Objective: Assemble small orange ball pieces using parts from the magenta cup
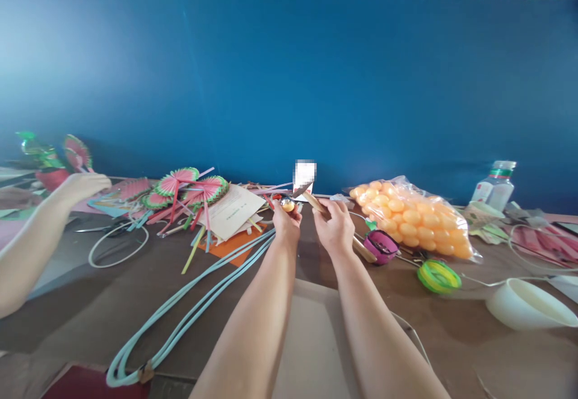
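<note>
My left hand (286, 224) is closed around a small shiny round metal piece (288, 205), gold and silver in colour. The fingers of my right hand (335, 225) wrap the wooden handle of a tool (320, 204). Its dark, narrow head points toward the metal piece; whether the two touch I cannot tell. Just beyond both hands stands a white item (304, 176), partly blurred out. Pale blue tubes (198, 293) run in a long loop from near my left hand toward the table's front edge.
Pink paper fans (178, 181) and paper sheets (237, 206) lie left. To the right are a bag of orange balls (410, 215), a purple pouch (382, 247), a green-yellow coil (438, 275), a white cup (530, 303) and bottles (494, 185). Another person's arm (49, 224) reaches in at left.
</note>
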Tool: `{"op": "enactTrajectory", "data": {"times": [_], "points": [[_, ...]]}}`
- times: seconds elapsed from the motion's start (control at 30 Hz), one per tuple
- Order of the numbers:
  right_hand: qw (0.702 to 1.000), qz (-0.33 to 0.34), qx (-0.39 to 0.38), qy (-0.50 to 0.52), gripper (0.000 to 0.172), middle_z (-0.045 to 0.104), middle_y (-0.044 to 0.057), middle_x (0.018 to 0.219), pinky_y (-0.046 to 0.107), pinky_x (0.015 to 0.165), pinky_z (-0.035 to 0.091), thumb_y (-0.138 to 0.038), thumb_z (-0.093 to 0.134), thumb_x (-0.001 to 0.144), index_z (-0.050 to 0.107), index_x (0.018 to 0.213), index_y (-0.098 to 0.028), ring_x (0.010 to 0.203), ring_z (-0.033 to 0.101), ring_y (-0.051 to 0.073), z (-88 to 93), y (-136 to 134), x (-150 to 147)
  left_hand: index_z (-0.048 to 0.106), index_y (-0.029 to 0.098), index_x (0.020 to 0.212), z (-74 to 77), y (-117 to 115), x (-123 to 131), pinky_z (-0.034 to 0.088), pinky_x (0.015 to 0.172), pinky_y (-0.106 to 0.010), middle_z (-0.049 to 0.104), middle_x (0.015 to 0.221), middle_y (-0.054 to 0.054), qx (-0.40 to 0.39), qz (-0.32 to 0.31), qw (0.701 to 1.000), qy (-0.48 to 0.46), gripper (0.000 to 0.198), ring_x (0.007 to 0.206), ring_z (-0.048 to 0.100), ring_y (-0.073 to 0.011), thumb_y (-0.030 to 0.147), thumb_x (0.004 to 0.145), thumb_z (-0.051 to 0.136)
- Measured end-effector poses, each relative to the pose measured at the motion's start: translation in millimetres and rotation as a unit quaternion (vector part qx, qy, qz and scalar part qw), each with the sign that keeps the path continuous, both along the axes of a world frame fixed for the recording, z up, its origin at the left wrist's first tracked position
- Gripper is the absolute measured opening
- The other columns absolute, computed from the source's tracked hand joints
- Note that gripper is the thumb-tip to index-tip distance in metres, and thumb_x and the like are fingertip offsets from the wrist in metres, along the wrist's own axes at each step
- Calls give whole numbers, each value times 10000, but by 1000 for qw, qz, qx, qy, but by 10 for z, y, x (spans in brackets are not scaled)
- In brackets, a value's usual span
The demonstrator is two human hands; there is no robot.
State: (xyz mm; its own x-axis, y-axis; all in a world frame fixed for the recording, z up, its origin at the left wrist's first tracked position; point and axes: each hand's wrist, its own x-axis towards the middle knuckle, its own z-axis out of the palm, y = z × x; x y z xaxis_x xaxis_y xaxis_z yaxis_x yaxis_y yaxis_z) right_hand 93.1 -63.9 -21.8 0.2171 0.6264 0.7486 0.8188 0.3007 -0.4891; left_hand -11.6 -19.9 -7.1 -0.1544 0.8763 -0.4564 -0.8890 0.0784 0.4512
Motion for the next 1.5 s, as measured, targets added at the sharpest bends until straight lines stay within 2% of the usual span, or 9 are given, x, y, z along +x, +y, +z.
{"op": "enactTrajectory", "data": {"times": [0.23,0.4,0.57,0.9,1.0,1.1,1.27,1.5], "points": [[1000,-1,0,-6,245,685,67,1055,303,808,500,-288,600,826,706,1042,-238,961,640,211,28,-15,-12,549,146,796,-5,24,-6,376,422,-143,535,637,-21,-20,1,1000,-13,431,458,481,-60,520,952,401],[998,21,-44,-33,255,685,40,1050,293,805,491,-253,597,817,703,1049,-267,972,632,203,41,-32,-20,546,156,831,-8,32,-9,377,411,-142,560,666,-16,-43,20,999,-4,380,462,510,-62,501,948,434],[998,-8,-65,-20,280,664,70,1114,300,837,478,-283,564,849,688,1097,-245,1023,612,214,67,-55,-38,567,150,850,-28,38,-7,390,421,-136,586,703,-22,-48,29,998,15,380,482,535,-55,503,938,461],[994,-21,-107,-33,281,655,55,1108,300,815,473,-262,576,844,689,1101,-266,1022,597,216,57,-54,-29,577,169,888,-87,55,8,404,430,-145,589,709,-19,-57,39,995,70,365,500,540,-68,508,939,451],[990,-17,-136,-44,281,654,37,1101,295,799,473,-248,587,837,686,1095,-294,1026,597,214,66,-62,-24,575,170,874,-99,67,7,406,435,-152,581,698,-14,-60,35,994,79,363,488,525,-68,502,941,446],[983,-41,-175,-31,288,645,40,1115,302,781,472,-267,586,843,675,1114,-306,1036,598,222,84,-62,-8,575,164,841,-137,100,-6,397,432,-162,566,681,-13,-68,49,992,96,378,470,505,-70,501,940,436],[949,-59,-306,-42,287,636,66,1130,338,774,471,-287,559,852,668,1117,-302,1008,622,245,69,-38,46,570,164,826,-204,135,-24,395,432,-177,573,686,-19,-80,79,986,120,351,478,519,-85,454,950,416],[907,-32,-411,-83,303,654,92,1178,373,826,466,-293,540,852,666,1127,-279,1065,628,271,-50,13,88,574,151,790,-187,102,-12,388,416,-170,578,676,-30,-73,72,987,126,386,456,496,-76,443,960,388]]}}
